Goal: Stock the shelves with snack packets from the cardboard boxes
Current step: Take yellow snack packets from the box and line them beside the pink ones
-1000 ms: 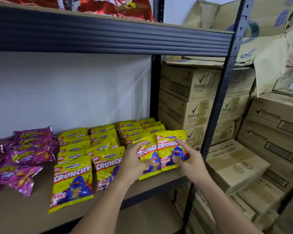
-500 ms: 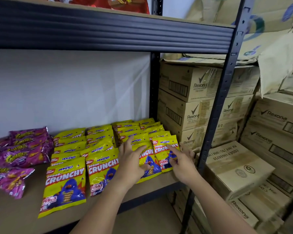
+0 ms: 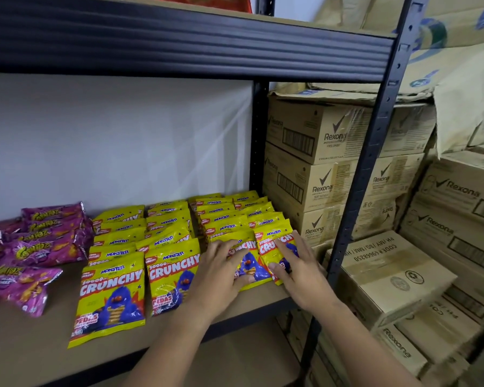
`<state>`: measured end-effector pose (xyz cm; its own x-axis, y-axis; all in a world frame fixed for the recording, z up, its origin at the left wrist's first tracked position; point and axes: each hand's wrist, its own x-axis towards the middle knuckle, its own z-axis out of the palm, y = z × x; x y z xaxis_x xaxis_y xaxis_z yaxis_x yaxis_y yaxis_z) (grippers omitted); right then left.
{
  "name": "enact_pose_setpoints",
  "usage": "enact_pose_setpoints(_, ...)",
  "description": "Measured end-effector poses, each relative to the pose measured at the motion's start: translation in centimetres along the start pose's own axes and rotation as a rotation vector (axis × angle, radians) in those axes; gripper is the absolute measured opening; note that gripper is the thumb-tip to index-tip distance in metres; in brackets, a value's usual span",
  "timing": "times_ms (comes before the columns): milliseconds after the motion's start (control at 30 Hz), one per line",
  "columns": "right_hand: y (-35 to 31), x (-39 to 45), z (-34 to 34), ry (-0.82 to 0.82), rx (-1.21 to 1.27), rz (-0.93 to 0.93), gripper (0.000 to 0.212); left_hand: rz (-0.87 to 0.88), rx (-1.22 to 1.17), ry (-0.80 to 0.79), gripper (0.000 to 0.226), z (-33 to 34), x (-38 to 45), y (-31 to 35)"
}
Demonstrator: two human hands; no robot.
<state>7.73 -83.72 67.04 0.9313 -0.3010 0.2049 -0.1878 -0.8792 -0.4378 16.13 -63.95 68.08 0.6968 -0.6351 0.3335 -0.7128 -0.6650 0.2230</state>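
Yellow packets (image 3: 259, 256) lie flat under both hands' (image 3: 221, 272) open grip

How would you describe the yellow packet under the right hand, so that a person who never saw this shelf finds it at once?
Look at the wooden shelf board of the dark metal rack, where yellow Crunchy packets lie in four rows. Go to the row nearest the right-hand upright. The packet is the front one there, and unlike its neighbours it has the right hand flat on it.
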Motion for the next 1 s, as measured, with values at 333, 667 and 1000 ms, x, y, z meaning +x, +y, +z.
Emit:
enact_pose_setpoints(333, 0.2, 0.8, 1.1, -0.070, -0.237, 0.024, 0.070, -0.001, -0.008, -0.060, 0.062, -0.1, 0.2, 0.0)
enact_pose_setpoints(667, -0.2, 0.7, 0.9, -0.073, -0.197, 0.051, 0.070, -0.003, 0.009, -0.073, 0.061, -0.6, 0.1, 0.5)
enact_pose_setpoints(1000, -0.5, -1.2, 0.4, 0.037, -0.048, 0.011, 0.069, 0.054, 0.009, 0.026, 0.056, 0.1, -2.2, 0.7)
